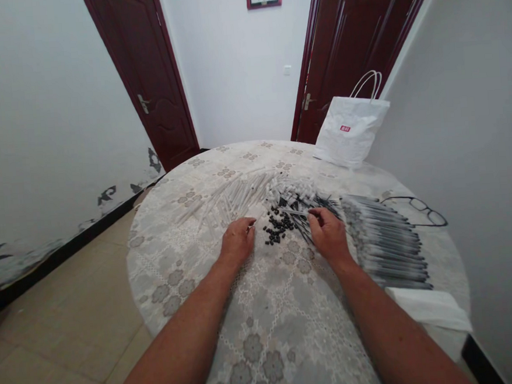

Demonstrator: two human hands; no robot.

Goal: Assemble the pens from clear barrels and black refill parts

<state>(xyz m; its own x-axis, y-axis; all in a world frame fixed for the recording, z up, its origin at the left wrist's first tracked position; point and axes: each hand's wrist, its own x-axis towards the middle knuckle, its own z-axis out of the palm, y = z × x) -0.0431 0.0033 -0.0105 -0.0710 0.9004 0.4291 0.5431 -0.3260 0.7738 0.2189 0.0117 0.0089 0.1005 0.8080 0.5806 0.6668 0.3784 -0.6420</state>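
My right hand (328,234) pinches one end of a thin, clear pen barrel (293,211), which points left over the pile of parts. My left hand (238,240) has its thumb and fingertips pressed together low over the cloth; whatever they hold is too small to make out. Between the hands lie loose small black plugs (276,228) and dark thin refills (303,228). White caps (293,186) are heaped just behind them. Clear empty pen tubes (234,196) spread out beyond my left hand. A row of dark-filled pens (391,241) lies right of my right hand.
The round table (255,309) has a flowered cloth. Eyeglasses (428,210) lie at its right side, near a white paper bag (352,129) at the back. A white tissue pack (431,308) sits by my right forearm. Walls and two doors stand around.
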